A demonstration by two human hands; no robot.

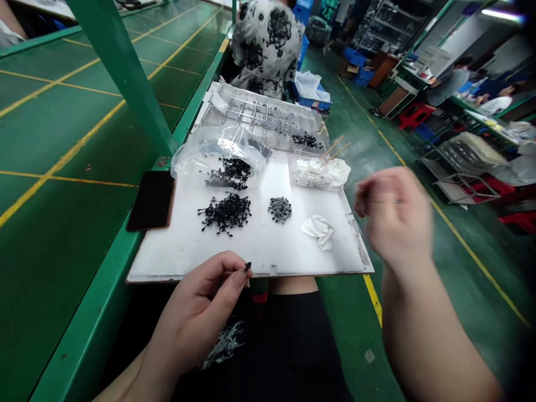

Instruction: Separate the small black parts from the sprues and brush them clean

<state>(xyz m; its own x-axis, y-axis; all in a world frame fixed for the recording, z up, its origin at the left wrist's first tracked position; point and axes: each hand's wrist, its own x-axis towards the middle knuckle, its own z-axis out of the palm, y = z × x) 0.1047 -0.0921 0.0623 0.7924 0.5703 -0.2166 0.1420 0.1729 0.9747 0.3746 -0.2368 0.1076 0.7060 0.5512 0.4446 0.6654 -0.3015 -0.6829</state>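
Near the front edge of the white board [176, 257], my left hand [205, 307] pinches a small black part [248, 266] between thumb and forefinger. Out past the board's right side is my right hand [396, 215], raised and smeared by motion; its fingers look curled, but what they may hold cannot be made out. On the board lie a loose pile of black stemmed parts [226, 213] and a cluster of small round grey-black pieces [280, 210]. A crumpled white cloth [319, 230] rests at the right.
A clear plastic bag [188, 153] with more black parts lies behind the pile. Beside it stands a clear box [298, 173] with white wipes and thin sticks. A compartment tray [259, 114] sits at the back, a phone [151, 200] at left, a green post [125, 78] beyond.
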